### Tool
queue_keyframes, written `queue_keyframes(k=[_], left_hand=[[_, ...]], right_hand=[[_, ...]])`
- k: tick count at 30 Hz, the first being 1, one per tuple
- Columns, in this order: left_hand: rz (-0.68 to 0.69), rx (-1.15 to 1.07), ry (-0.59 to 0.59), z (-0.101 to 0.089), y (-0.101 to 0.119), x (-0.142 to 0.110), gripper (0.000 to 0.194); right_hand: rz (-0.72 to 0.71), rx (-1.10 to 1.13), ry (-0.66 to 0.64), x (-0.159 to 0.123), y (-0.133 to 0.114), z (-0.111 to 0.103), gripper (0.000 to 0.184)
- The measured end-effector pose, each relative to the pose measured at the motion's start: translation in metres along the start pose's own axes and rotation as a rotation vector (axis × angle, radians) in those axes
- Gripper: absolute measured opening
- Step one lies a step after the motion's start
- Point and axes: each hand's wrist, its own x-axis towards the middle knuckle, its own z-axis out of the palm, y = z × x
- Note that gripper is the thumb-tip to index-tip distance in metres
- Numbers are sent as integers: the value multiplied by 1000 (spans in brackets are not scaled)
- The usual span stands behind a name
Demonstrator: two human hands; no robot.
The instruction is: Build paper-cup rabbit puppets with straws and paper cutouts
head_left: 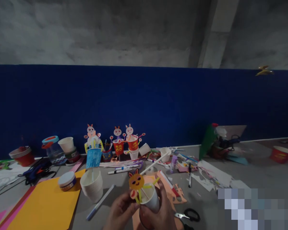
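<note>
My left hand [120,212] and my right hand [162,212] are closed together round a white paper cup [151,199] at the bottom middle. An orange paper animal face [136,182] with yellow strips stands on the cup's near side, pinched by my left fingers. A white stick [156,163] rises from the cup toward the back right. Finished paper-cup rabbit figures [124,140] stand in a row at the blue wall. Black-handled scissors [188,215] lie just right of my right hand.
A stack of white cups [92,187], a blue cup figure [93,156], an orange sheet [48,204], a small round tub [67,180], markers [123,169], paper scraps [206,179] and red bowls [22,156] crowd the grey table. A blurred patch covers the bottom right.
</note>
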Motion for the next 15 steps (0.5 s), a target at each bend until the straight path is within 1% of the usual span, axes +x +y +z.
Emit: queue_keyframes(k=[4, 6, 9, 11, 12, 14, 15], left_hand=[[-62, -78, 3, 5, 4, 0, 33], [-73, -98, 53, 6, 7, 0, 34], [-71, -100, 158, 3, 14, 1, 39], [-60, -71, 224, -1, 20, 3, 40], [-55, -54, 254, -4, 23, 4, 41], [-46, -22, 328, -7, 29, 5, 44], [-48, -5, 363, -8, 31, 6, 46]], right_hand=[[1, 45, -39, 2, -10, -3, 99], [-19, 109, -94, 2, -15, -5, 101], [-49, 220, -192, 2, -21, -6, 98], [-64, 225, -235, 5, -24, -11, 87], [-63, 195, -256, 8, -26, -15, 78], [-78, 34, -281, 18, -29, -29, 54], [-98, -125, -283, 25, -31, -37, 44]])
